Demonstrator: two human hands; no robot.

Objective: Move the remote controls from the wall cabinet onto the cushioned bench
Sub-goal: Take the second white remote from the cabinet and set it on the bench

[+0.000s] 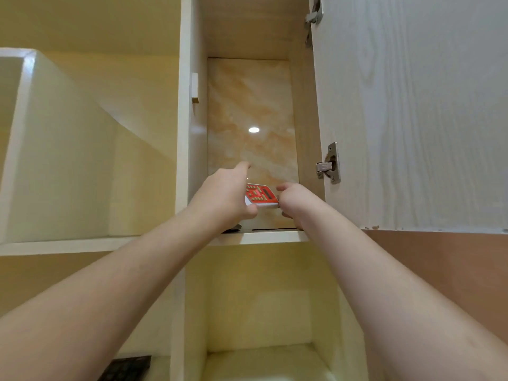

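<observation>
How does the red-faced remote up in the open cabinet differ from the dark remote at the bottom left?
The red-faced white remote control is held between the left hand and right hand above the cabinet shelf; the black remote control lies untouched on a lower surface. The first has a bright red button face, the second is dark all over. The first sits in the door-fronted compartment, the second in an open niche. Both are flat, button-covered.
</observation>
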